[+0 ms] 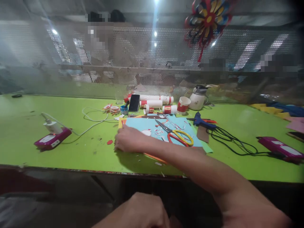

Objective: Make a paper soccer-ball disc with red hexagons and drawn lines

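Note:
My right hand point(129, 139) reaches across the table to the left edge of a stack of coloured paper point(133, 122), its fingers bent down and closed. What they pinch, if anything, is hidden. Below the table's front edge, my left hand point(141, 210) shows its back and bent knuckles. Its fingers curl under, and I cannot make out anything in them. Scissors point(174, 133) with one yellow and one red handle lie on the light blue sheet point(190, 126), among white and red paper scraps. A small red paper piece point(109, 142) lies left of my right hand.
Paper cups point(183, 105), a phone point(134, 103), a blue jar point(123, 110) and a kettle-like jug point(198, 97) stand behind the stack. A blue glue gun point(201, 120) trails its black cable to a purple power strip point(280, 148). Another purple strip point(53, 139) holds a white charger.

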{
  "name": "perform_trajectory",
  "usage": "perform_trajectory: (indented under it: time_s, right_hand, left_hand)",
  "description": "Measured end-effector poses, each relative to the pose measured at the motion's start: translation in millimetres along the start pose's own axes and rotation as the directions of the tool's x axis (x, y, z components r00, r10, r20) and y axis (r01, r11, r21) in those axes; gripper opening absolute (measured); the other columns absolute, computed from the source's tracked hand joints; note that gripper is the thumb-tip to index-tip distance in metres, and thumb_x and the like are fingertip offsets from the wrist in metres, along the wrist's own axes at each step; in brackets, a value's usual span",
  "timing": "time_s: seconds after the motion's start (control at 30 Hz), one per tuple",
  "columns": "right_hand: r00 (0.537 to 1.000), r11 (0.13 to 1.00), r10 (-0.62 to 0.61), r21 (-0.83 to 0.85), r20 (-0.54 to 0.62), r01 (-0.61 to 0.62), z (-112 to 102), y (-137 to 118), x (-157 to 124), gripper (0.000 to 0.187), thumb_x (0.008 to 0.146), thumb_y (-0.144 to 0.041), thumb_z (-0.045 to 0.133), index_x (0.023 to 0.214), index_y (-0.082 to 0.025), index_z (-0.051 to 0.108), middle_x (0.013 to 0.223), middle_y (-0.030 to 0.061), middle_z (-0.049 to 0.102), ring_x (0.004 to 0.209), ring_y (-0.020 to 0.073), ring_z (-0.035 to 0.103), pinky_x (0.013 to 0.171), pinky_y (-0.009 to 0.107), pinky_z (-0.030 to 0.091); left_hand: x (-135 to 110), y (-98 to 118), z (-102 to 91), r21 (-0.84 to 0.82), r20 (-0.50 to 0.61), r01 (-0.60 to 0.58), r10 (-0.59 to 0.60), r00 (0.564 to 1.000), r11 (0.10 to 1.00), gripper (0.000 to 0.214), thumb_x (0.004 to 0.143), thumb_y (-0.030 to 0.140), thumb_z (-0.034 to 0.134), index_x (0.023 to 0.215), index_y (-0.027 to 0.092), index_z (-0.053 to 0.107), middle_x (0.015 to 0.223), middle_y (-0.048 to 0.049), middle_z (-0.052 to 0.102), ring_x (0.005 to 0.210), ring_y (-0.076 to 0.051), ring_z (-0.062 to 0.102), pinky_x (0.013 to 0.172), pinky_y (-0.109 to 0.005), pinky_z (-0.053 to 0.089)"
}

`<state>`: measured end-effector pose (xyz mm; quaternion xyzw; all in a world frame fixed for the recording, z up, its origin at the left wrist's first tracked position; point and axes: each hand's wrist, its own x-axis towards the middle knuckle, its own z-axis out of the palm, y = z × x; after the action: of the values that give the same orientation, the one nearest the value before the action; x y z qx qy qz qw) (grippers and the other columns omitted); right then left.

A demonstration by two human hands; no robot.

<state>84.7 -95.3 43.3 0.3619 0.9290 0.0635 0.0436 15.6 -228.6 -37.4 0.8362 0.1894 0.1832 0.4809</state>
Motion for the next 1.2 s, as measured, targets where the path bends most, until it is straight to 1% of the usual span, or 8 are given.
perform_trajectory:
  time_s: [0.13, 0.23, 0.33, 0.5, 0.73, 0.9, 1.1, 1.2]
  right_hand:
    - [0.988, 0.990, -0.141, -0.012, 0.069, 0.142, 10.1, -26.9, 60.7, 0.030, 0.092, -0.030, 0.058, 0.119, -0.015, 0.058, 0.118, 0.0085, 0.061, 0.099, 0.0216, 0.063, 0.083, 0.042, 0.053]
    - [0.980, 0.985, -0.170, -0.019, 0.105, 0.173, 15.7, -31.0, 78.4, 0.030, 0.092, -0.030, 0.058, 0.119, -0.015, 0.058, 0.119, 0.0083, 0.061, 0.099, 0.0220, 0.063, 0.083, 0.042, 0.053]
    - [0.973, 0.980, -0.193, -0.016, 0.129, 0.196, 16.3, -32.9, 82.4, 0.030, 0.092, -0.030, 0.058, 0.119, -0.016, 0.058, 0.118, 0.0086, 0.061, 0.098, 0.0210, 0.063, 0.082, 0.041, 0.054]
    - [0.979, 0.984, -0.174, -0.005, 0.105, 0.176, 18.0, -41.9, 78.6, 0.030, 0.092, -0.030, 0.058, 0.119, -0.015, 0.058, 0.117, 0.0085, 0.062, 0.098, 0.0212, 0.064, 0.082, 0.042, 0.054]
    - [0.996, 0.979, -0.085, 0.186, 0.000, 0.084, 16.4, -37.9, 71.5, 0.030, 0.092, -0.029, 0.058, 0.119, -0.015, 0.058, 0.118, 0.0088, 0.061, 0.099, 0.0216, 0.063, 0.083, 0.042, 0.054]
    - [0.980, 0.874, 0.113, 0.486, -0.165, -0.019, -9.6, 0.7, 31.7, 0.028, 0.092, -0.029, 0.058, 0.116, -0.015, 0.060, 0.117, 0.0083, 0.062, 0.098, 0.0209, 0.064, 0.082, 0.041, 0.054]
    - [0.891, 0.528, 0.399, 0.849, -0.216, -0.030, -13.2, 73.2, -64.7, 0.020, 0.094, -0.030, 0.056, 0.099, -0.012, 0.064, 0.088, 0.0023, 0.067, 0.071, 0.0128, 0.065, 0.066, 0.030, 0.056]
    - [0.841, 0.345, 0.505, 0.939, -0.194, 0.009, -6.0, 94.6, -97.0, 0.018, 0.092, -0.029, 0.058, 0.092, -0.012, 0.064, 0.075, -0.0009, 0.065, 0.063, 0.0111, 0.064, 0.061, 0.028, 0.055]
  left_hand:
    - [-4.1, -30.0, 0.1, 0.029, 0.085, -0.070, 0.067, 0.994, 0.997, 0.048, 0.083, 0.053, 0.050, 0.050, 0.019, 0.057, 0.054, -0.0042, 0.063, 0.050, -0.014, 0.052, 0.043, -0.025, 0.031]
    - [-22.6, -36.8, -15.1, 0.065, -0.012, -0.034, 0.035, 0.999, 0.997, 0.055, 0.087, 0.062, 0.041, 0.057, 0.019, 0.062, 0.068, -0.0080, 0.070, 0.062, -0.018, 0.062, 0.052, -0.025, 0.039]
    - [-35.5, -31.9, -22.6, 0.048, -0.089, -0.028, 0.033, 0.995, 0.998, 0.056, 0.089, 0.061, 0.038, 0.064, 0.018, 0.064, 0.070, -0.0097, 0.071, 0.066, -0.017, 0.065, 0.058, -0.024, 0.043]
    - [-37.2, -21.6, -23.1, -0.039, -0.232, 0.042, -0.050, 0.971, 0.998, 0.039, 0.087, 0.049, 0.054, 0.074, 0.014, 0.067, 0.069, -0.0086, 0.069, 0.060, -0.013, 0.058, 0.055, -0.020, 0.039]
    - [-46.8, -16.6, -24.5, -0.118, -0.244, 0.174, -0.199, 0.949, 0.978, 0.027, 0.083, 0.042, 0.063, 0.079, 0.016, 0.067, 0.071, -0.0040, 0.067, 0.067, -0.012, 0.057, 0.062, -0.021, 0.041]
    - [-31.9, -9.8, -47.9, -0.600, -0.237, 0.107, -0.305, 0.923, 0.793, 0.034, 0.078, 0.047, 0.067, 0.076, 0.015, 0.058, 0.064, -0.0045, 0.068, 0.055, -0.014, 0.062, 0.051, -0.022, 0.048]
    - [23.9, -10.6, -122.5, -0.697, -0.435, 0.018, -0.443, 0.784, 0.717, 0.011, 0.087, 0.021, 0.061, 0.088, 0.015, 0.051, 0.077, -0.0072, 0.072, 0.061, -0.013, 0.069, 0.047, -0.015, 0.048]
    - [62.0, -8.8, -139.1, -0.689, -0.410, 0.029, -0.423, 0.808, 0.724, 0.006, 0.091, 0.017, 0.054, 0.090, 0.015, 0.048, 0.073, -0.0092, 0.072, 0.054, -0.013, 0.068, 0.043, -0.015, 0.047]
